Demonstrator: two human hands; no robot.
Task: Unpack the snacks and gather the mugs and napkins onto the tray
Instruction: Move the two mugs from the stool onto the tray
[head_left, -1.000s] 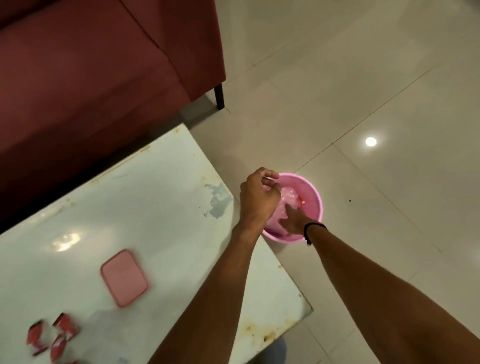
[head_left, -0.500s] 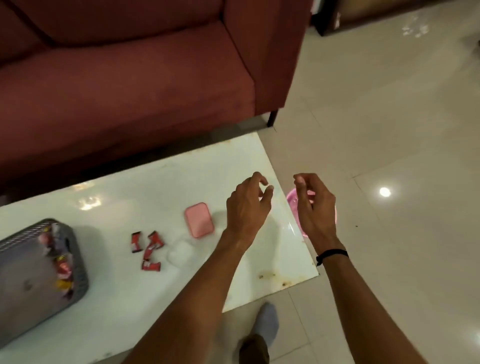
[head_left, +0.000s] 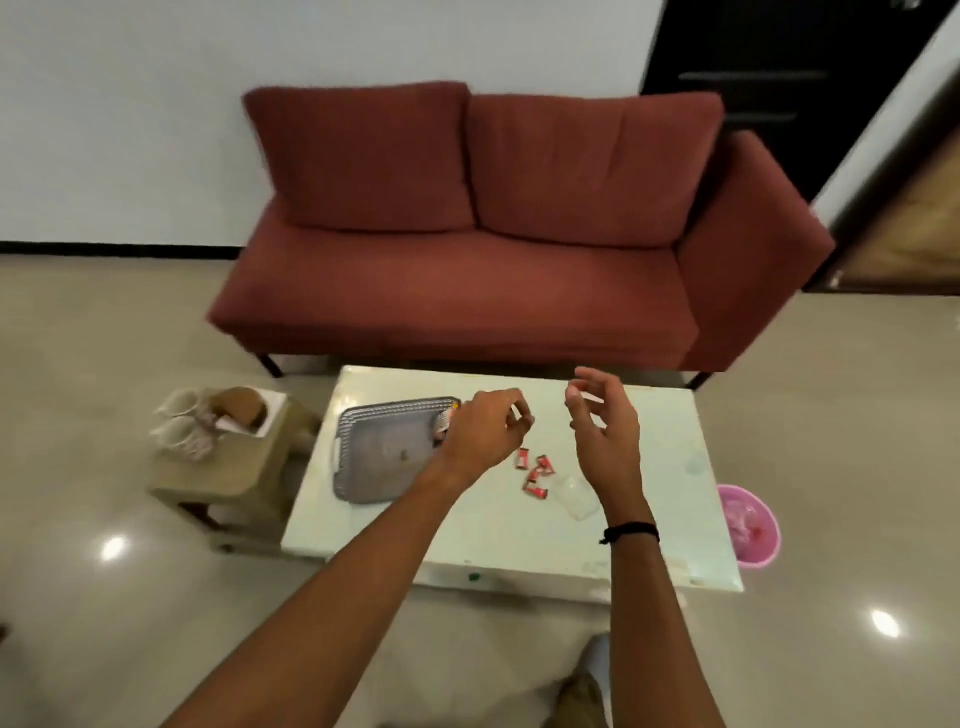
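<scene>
Both hands hover above surface (head_left: 467, 519), nothing held. Left hand (head_left: 485, 426) loosely curled over right rim of grey tray (head_left: 374, 447); right hand (head_left: 602, 421) relaxed, fingers spread. Red snack packets (head_left: 535, 470) lie loose between hands, near tray, likely staged for transfer. Mugs (head_left: 179, 423) and napkins (head_left: 228, 423) wait on side stool (head_left: 228, 467), left of surface, well apart from tray. Pink bin (head_left: 748, 525) on floor off right edge. Tray middle open.
</scene>
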